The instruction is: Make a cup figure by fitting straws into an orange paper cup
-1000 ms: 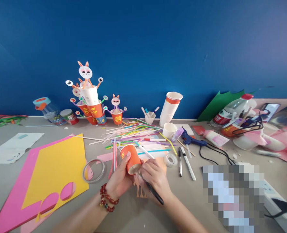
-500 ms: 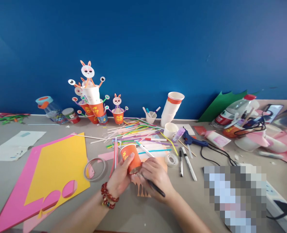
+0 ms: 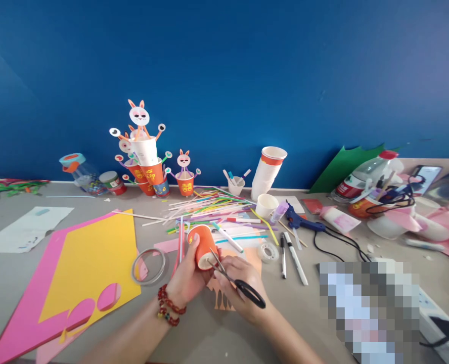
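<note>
My left hand (image 3: 188,277) is wrapped round an orange paper cup (image 3: 204,243) lying on its side above the grey table. My right hand (image 3: 240,287) grips black-handled scissors (image 3: 235,280); their metal tips touch the cup's near end. A beaded red bracelet (image 3: 167,308) sits on my left wrist. Under my hands lies a peach paper piece (image 3: 221,299) with a fringed edge.
Yellow and pink foam sheets (image 3: 81,263) lie at left, with a tape ring (image 3: 148,266) beside them. Coloured straws (image 3: 209,210), marker pens (image 3: 293,257), a blue glue gun (image 3: 300,220), stacked cups (image 3: 267,172) and bunny cup figures (image 3: 145,162) crowd the far side. A water bottle (image 3: 364,177) lies at right.
The cup turned in my left hand so its side faces me more. The scissors swung round, with the handle loops now in plain view and the tips at the cup.
</note>
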Motion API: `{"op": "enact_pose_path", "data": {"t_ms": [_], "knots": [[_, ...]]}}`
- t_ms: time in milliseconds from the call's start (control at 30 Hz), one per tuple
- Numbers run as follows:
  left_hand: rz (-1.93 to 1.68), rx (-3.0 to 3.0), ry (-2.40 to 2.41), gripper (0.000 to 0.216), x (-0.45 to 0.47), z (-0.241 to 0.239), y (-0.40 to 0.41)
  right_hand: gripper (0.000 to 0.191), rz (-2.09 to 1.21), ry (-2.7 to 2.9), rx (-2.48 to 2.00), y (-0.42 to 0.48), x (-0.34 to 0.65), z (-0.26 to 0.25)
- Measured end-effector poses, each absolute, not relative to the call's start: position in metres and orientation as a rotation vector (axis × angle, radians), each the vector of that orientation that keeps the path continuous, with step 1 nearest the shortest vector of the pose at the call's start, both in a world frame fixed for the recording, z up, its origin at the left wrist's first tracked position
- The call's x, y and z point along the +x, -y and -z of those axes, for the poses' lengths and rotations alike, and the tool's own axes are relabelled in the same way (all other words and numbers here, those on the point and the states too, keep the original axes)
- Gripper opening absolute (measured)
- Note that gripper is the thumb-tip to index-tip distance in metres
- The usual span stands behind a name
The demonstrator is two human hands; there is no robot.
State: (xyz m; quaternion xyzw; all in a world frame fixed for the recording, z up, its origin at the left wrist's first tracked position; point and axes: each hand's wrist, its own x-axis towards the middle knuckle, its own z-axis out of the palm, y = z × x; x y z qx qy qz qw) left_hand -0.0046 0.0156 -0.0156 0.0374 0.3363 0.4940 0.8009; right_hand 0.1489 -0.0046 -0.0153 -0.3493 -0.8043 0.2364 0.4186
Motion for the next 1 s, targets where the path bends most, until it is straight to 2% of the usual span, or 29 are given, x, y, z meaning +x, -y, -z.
{"op": "enact_pose_path", "data": {"t_ms": [200,333,433,567,733,1000], "knots": [[-1.145,-0.089,-0.64,0.037,-0.008,0.007,-0.02,0.026,-0.737,1.878,-0.875,0.009,0.154,0.012],[-1.044,-0.076,-0.643,0.043,-0.006,0.006,-0.016,0.013,-0.522,1.785,-0.93,0.006,0.15,0.027],[-0.996,-0.011,-0.642,0.047,-0.003,0.01,-0.013,0.014,-0.366,1.836,-0.929,0.001,0.145,0.04],[-0.97,0.049,-0.581,0.05,0.002,0.017,-0.008,0.011,-0.321,1.93,-0.901,-0.002,0.144,0.045],[-0.959,0.099,-0.553,0.048,0.004,0.016,-0.004,0.018,-0.263,1.992,-0.898,-0.002,0.144,0.04],[-0.987,0.119,-0.603,0.046,0.004,0.013,-0.005,0.014,-0.138,2.003,-0.883,-0.004,0.147,0.038]]}}
